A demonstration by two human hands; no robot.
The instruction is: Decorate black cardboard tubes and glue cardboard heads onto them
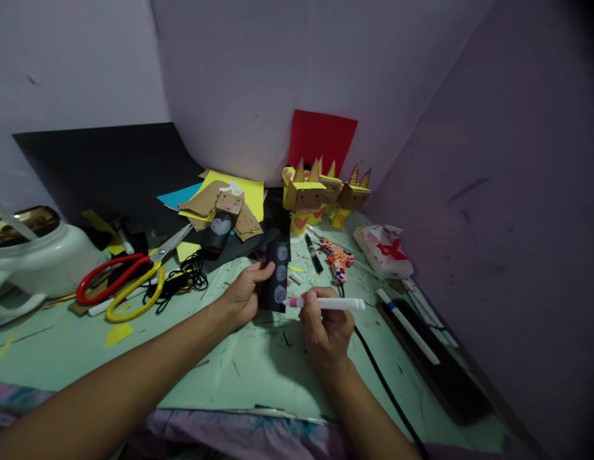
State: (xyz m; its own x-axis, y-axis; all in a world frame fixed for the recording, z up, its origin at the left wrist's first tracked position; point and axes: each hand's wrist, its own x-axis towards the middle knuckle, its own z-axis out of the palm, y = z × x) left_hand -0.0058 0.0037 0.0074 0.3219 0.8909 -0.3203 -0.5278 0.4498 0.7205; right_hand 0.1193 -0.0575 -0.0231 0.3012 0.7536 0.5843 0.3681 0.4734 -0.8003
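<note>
Two hands over a counter (220, 383): the left hand (247, 295) grips a black tube (276, 275), the right hand (328, 326) pinches a marker (337, 304).
The tube is held mid-scene, the marker's pink end at its nearest pale circle. Scissors (158, 254) and tangled black string (188, 276) crowd the left; yellow horned figures (306, 197) stand at the far side, beyond a flowered tool (339, 255). A black cord (376, 364) passes just right of the right hand; farther right, a dark tray (453, 390) lies near the wall (527, 255). Green surface shows between the forearms, up to the near edge.
</note>
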